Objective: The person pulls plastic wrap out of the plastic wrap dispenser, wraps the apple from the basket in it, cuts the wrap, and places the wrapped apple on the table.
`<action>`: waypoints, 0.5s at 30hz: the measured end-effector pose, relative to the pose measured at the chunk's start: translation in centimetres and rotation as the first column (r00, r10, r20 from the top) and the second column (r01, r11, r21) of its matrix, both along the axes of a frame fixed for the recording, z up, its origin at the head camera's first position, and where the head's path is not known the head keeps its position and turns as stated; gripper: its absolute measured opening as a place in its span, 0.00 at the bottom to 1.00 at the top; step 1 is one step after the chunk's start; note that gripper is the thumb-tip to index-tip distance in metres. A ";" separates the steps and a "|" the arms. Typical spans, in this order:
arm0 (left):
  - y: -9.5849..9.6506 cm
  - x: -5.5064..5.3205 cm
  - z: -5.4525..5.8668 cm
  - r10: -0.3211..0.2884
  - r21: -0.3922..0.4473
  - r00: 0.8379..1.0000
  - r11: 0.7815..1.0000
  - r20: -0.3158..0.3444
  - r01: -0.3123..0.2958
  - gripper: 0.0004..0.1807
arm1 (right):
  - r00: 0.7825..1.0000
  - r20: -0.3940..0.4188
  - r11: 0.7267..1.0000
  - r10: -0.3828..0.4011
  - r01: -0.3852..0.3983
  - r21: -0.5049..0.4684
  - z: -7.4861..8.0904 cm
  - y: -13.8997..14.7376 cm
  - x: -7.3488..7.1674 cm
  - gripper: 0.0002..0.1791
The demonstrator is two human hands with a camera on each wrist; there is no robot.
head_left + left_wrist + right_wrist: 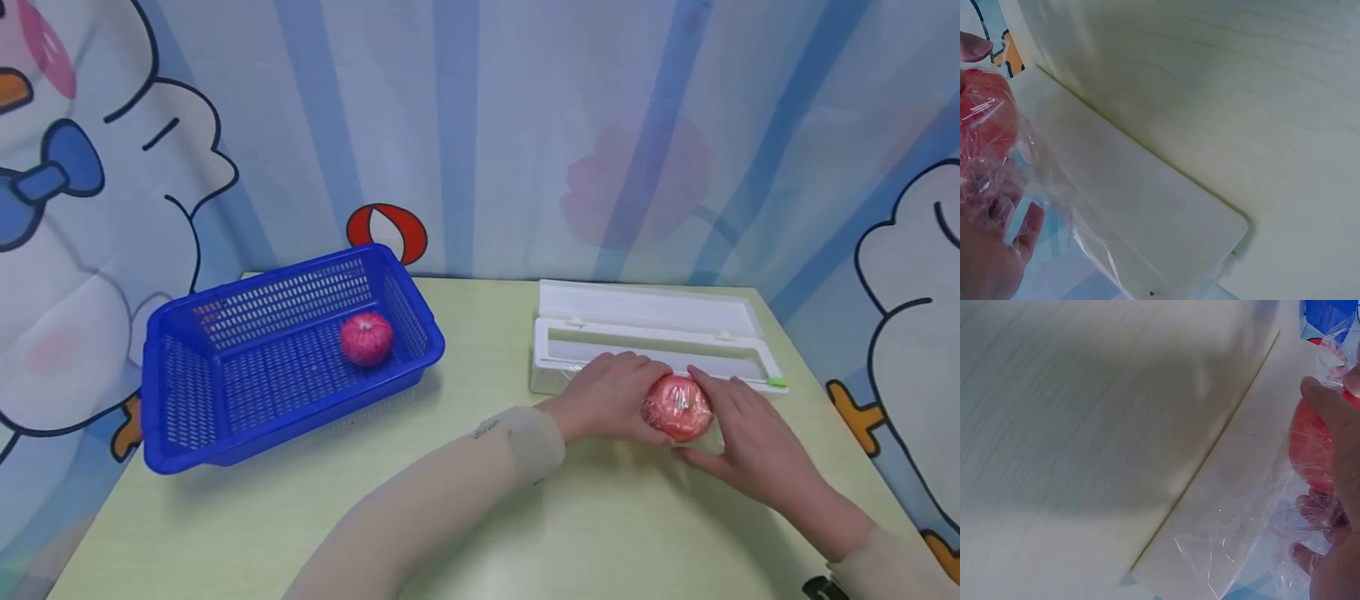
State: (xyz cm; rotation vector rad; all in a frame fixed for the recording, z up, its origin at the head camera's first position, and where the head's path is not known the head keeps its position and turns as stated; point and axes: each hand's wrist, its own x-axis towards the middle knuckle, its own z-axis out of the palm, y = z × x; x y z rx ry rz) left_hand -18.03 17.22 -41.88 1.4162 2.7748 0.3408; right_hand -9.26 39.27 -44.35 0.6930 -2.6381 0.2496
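A red apple point(678, 407) in clear cling film sits between my two hands, just in front of the white cling film dispenser point(551, 379). My left hand point(611, 398) grips its left side, thumb toward me. From the other side my right hand point(768, 442) holds it, fingers at the top and thumb low. Loose, crinkled film point(997, 187) hangs about the apple in the left wrist view. In the right wrist view, a sheet of film point(1210, 556) stretches over the dispenser's front.
On the left stands a blue plastic basket point(300, 425) with one pinkish-red apple point(367, 339) inside. The dispenser's lid point(645, 307) is up, and a green cutter slider point(777, 382) shows at its right end. A cartoon-printed curtain point(495, 142) hangs behind the pale table point(480, 517).
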 end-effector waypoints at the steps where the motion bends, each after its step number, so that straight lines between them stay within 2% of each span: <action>1: 0.0 -0.1 0.1 -0.001 0.004 1.000 1.000 0.006 0.001 0.41 | 1.000 0.000 1.000 -0.002 0.002 -0.011 -0.1 -0.1 -0.2 0.65; 5: -0.1 -0.3 0.5 -0.003 -0.003 1.000 1.000 0.025 0.003 0.40 | 0.998 0.056 0.998 -0.019 0.023 -0.064 0.0 -0.2 -0.9 0.60; 9: -0.2 -0.2 0.9 0.011 -0.061 1.000 0.998 -0.006 -0.011 0.48 | 0.992 0.122 0.994 -0.022 0.035 -0.103 0.2 -0.1 -1.2 0.57; 12: -0.4 0.1 1.1 0.001 -0.131 0.995 0.991 -0.104 -0.014 0.55 | 0.985 0.173 0.991 -0.025 0.047 -0.127 0.4 0.0 -1.4 0.57; 15: -0.7 0.5 1.4 -0.048 -0.186 0.969 0.983 -0.242 0.002 0.56 | 0.974 0.226 0.986 -0.030 0.067 -0.156 0.7 0.2 -1.5 0.56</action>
